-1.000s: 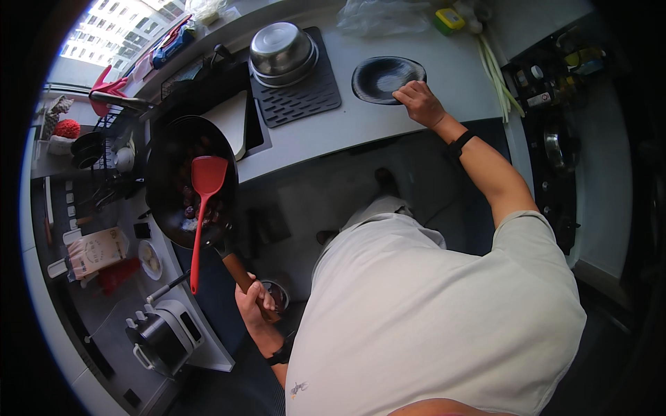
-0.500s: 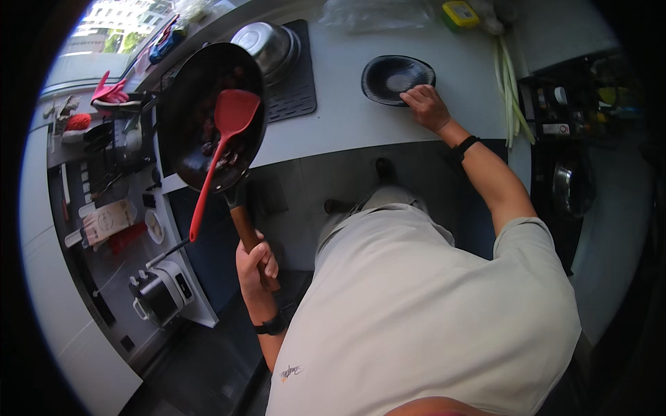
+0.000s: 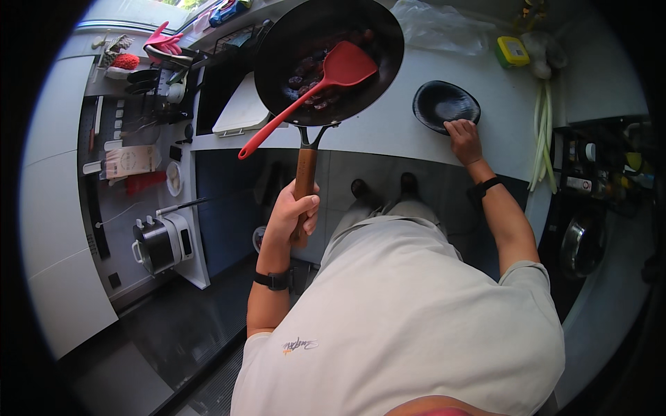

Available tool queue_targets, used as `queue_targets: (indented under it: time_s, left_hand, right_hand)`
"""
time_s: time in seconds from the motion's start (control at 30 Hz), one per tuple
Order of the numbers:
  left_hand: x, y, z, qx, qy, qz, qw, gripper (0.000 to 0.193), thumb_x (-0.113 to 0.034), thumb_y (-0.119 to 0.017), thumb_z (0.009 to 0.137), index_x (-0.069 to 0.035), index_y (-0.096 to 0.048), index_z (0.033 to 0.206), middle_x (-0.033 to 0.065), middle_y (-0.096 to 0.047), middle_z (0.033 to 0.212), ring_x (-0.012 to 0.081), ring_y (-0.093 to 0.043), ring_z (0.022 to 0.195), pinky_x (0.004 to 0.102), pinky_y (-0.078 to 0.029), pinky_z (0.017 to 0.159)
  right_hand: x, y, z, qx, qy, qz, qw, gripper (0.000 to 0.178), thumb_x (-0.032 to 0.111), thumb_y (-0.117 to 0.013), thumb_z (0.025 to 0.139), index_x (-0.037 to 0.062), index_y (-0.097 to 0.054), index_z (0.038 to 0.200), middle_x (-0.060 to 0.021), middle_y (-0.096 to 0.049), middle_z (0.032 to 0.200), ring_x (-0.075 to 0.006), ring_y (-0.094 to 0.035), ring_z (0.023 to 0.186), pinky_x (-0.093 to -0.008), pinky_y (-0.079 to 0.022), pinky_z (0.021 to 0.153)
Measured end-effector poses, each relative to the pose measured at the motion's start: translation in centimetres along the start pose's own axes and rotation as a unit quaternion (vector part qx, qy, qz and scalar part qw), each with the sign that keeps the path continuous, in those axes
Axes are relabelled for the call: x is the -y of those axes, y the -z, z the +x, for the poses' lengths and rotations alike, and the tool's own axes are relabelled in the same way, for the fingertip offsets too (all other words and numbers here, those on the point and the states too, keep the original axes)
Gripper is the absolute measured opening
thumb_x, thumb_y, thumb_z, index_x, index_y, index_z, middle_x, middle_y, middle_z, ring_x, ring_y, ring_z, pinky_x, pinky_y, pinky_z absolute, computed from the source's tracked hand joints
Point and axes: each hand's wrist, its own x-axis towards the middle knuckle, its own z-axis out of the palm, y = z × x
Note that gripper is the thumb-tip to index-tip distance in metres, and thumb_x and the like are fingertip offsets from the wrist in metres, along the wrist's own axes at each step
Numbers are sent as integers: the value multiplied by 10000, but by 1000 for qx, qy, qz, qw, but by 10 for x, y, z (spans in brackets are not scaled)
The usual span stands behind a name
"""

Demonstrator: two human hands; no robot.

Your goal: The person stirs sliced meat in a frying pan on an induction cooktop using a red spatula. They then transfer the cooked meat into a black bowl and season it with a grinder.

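Note:
My left hand (image 3: pixel 290 211) is closed around the brown wooden handle (image 3: pixel 306 170) of a dark frying pan (image 3: pixel 284 45), raised above the counter's edge. Dark reddish chunks of food (image 3: pixel 305 73) lie in the pan. Across them rests a red spatula (image 3: pixel 350 64), its long handle sticking out over the near left rim. To the right, a black shallow bowl (image 3: pixel 444 104) with a ridged inside sits on the counter. My right hand (image 3: pixel 465 142) grips its near rim, fingers bent over the edge.
A clear plastic bag (image 3: pixel 440 28), a yellow-lidded tub (image 3: pixel 512 51) and long green onions (image 3: pixel 543 139) are on the white counter (image 3: pixel 374 128). A white board (image 3: pixel 243 107) lies left of the pan. Farther left stands a black-and-white appliance (image 3: pixel 163 243).
The pan has moved right, closer to the bowl, with the spatula still in it. It now covers where the steel basin showed. My right hand stays at the bowl's rim; the view has shifted.

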Motion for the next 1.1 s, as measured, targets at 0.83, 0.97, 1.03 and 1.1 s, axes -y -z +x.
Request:
queue_targets:
  time_s: [0.83, 0.97, 1.03, 1.1]
  left_hand:
    - [-36, 55, 77, 160, 23, 92, 982, 312, -117, -704, 841, -30, -487, 1048, 9, -502, 632, 103, -493, 396, 251, -441, 386]
    - [-39, 71, 90, 193, 22, 95, 976, 297, -105, -692, 842, -28, -484, 1041, 12, -505, 635, 111, -499, 396, 254, -442, 387]
    - [-41, 78, 96, 205, 27, 105, 973, 294, -103, -689, 842, -27, -483, 1037, 12, -504, 636, 115, -500, 396, 256, -442, 388]
    - [-42, 84, 101, 215, 31, 110, 970, 291, -100, -687, 842, -27, -482, 1035, 13, -504, 637, 117, -503, 398, 259, -442, 389]
  right_hand:
    - [22, -28, -22, 94, -239, -74, 964, 439, -37, -614, 737, 100, -674, 1151, -56, -648, 1231, -261, -543, 1257, -470, -373, 1110]
    - [22, -39, -31, 99, -277, -71, 953, 501, -41, -604, 744, 79, -651, 1228, -99, -614, 1341, -288, -482, 1359, -500, -326, 1165]
    - [22, -44, -35, 106, -296, -64, 947, 531, -41, -603, 744, 69, -636, 1263, -118, -594, 1372, -301, -456, 1385, -512, -305, 1180]
    - [23, -46, -36, 115, -312, -58, 941, 549, -39, -602, 752, 63, -620, 1292, -130, -575, 1399, -310, -426, 1410, -520, -286, 1193]
